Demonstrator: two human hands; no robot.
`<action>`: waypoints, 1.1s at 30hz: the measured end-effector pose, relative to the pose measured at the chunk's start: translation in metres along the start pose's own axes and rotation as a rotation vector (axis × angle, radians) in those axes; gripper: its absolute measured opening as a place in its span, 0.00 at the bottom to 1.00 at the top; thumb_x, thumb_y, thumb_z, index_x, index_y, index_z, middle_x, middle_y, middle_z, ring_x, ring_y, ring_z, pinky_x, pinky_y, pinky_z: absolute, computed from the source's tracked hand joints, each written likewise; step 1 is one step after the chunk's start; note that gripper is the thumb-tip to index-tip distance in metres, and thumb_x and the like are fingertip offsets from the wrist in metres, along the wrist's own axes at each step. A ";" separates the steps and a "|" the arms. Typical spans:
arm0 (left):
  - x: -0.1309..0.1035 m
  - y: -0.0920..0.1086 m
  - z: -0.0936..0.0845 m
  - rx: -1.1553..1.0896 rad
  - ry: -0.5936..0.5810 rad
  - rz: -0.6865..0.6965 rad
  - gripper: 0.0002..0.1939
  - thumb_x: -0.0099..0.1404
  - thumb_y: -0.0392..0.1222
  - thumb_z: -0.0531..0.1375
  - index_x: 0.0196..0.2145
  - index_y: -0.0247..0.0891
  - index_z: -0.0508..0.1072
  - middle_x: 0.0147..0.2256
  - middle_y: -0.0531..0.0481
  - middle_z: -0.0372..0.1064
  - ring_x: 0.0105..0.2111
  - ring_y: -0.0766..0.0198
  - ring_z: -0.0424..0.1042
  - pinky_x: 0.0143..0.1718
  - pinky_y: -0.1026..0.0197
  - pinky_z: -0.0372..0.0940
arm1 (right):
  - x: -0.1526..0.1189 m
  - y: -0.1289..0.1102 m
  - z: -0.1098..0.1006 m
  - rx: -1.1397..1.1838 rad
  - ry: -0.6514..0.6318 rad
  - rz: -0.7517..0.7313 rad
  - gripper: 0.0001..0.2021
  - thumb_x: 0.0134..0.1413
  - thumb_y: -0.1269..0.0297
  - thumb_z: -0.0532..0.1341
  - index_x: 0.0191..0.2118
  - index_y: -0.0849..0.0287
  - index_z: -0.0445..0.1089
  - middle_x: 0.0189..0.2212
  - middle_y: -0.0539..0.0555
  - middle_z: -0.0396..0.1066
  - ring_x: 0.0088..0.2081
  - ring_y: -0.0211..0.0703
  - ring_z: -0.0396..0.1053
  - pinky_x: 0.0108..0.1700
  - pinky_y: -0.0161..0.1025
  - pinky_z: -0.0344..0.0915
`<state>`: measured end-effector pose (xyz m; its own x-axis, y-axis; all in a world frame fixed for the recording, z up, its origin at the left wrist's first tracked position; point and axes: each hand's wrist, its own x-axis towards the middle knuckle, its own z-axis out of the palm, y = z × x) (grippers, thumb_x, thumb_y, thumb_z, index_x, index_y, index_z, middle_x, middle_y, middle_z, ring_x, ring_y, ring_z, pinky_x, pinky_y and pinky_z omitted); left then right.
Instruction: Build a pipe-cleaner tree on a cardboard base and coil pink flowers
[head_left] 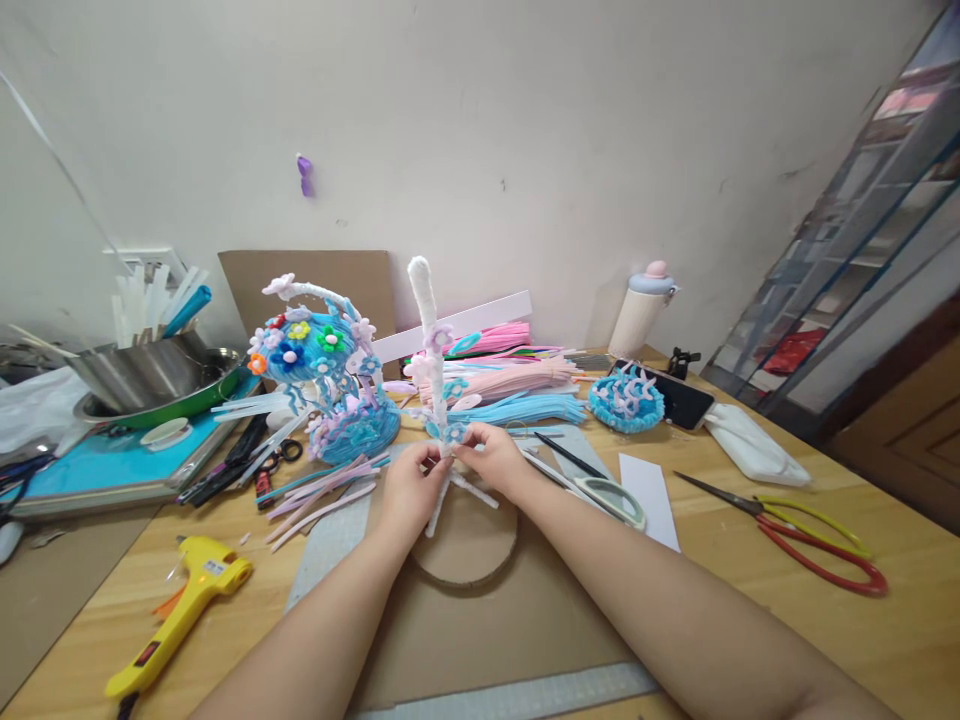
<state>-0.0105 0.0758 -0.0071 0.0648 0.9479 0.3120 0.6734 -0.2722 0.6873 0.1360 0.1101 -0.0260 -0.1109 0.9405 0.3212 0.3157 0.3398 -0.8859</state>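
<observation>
A white pipe-cleaner stem (pixel 425 300) stands upright before me, with small lilac and blue flowers and leaves along it. Its base splits into white legs (pixel 474 490) spread over a round cardboard disc (pixel 472 560). My left hand (pixel 409 485) pinches the lower stem from the left. From the other side, my right hand (pixel 495 460) has its fingers closed at the same spot, near a blue flower; the fingertips partly hide what they grip. Left of the stem stands a finished-looking blue pipe-cleaner piece (pixel 307 350) covered in coloured flowers.
A yellow glue gun (pixel 191 600) lies at left, red-and-yellow scissors (pixel 810 545) at right. Bundles of pipe cleaners (pixel 517 405) lie behind the stem. A blue round base (pixel 626 400), a phone (pixel 675 398) and a bottle (pixel 641 312) stand or lie at back right. Left is a metal pot (pixel 150 375).
</observation>
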 end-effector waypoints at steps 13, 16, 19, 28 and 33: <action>-0.001 0.002 -0.002 -0.007 -0.013 -0.008 0.06 0.62 0.40 0.58 0.29 0.35 0.70 0.28 0.54 0.68 0.30 0.65 0.67 0.34 0.60 0.62 | 0.000 -0.019 -0.027 -0.297 -0.083 -0.125 0.03 0.44 0.64 0.64 0.28 0.56 0.73 0.30 0.50 0.74 0.39 0.46 0.66 0.45 0.41 0.50; -0.001 0.002 -0.001 -0.004 -0.013 -0.009 0.06 0.61 0.40 0.58 0.28 0.35 0.70 0.28 0.54 0.68 0.30 0.65 0.67 0.34 0.60 0.61 | -0.001 -0.020 -0.029 -0.317 -0.096 -0.155 0.03 0.47 0.64 0.64 0.27 0.56 0.73 0.30 0.50 0.74 0.40 0.45 0.66 0.45 0.41 0.48; -0.001 0.000 0.000 -0.001 -0.014 -0.007 0.07 0.62 0.40 0.58 0.29 0.35 0.70 0.27 0.54 0.68 0.29 0.65 0.67 0.33 0.60 0.62 | -0.001 -0.023 -0.029 -0.305 -0.098 -0.169 0.05 0.48 0.64 0.64 0.25 0.57 0.72 0.28 0.50 0.73 0.39 0.45 0.66 0.45 0.41 0.48; -0.001 0.003 -0.001 0.017 -0.028 -0.010 0.10 0.64 0.44 0.57 0.31 0.34 0.71 0.30 0.52 0.70 0.32 0.65 0.69 0.36 0.57 0.64 | 0.002 -0.002 -0.007 -0.161 -0.042 -0.023 0.08 0.53 0.64 0.62 0.27 0.62 0.69 0.25 0.48 0.69 0.28 0.37 0.67 0.35 0.37 0.63; -0.001 0.003 0.000 0.045 -0.026 -0.013 0.11 0.64 0.45 0.57 0.31 0.34 0.71 0.30 0.52 0.69 0.31 0.65 0.69 0.36 0.57 0.65 | 0.001 0.008 0.004 -0.125 -0.022 0.082 0.12 0.59 0.60 0.57 0.44 0.63 0.67 0.40 0.53 0.69 0.36 0.41 0.70 0.37 0.41 0.69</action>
<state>-0.0088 0.0742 -0.0058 0.0749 0.9555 0.2853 0.7069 -0.2527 0.6606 0.1346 0.1140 -0.0340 -0.1001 0.9655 0.2403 0.4396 0.2596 -0.8598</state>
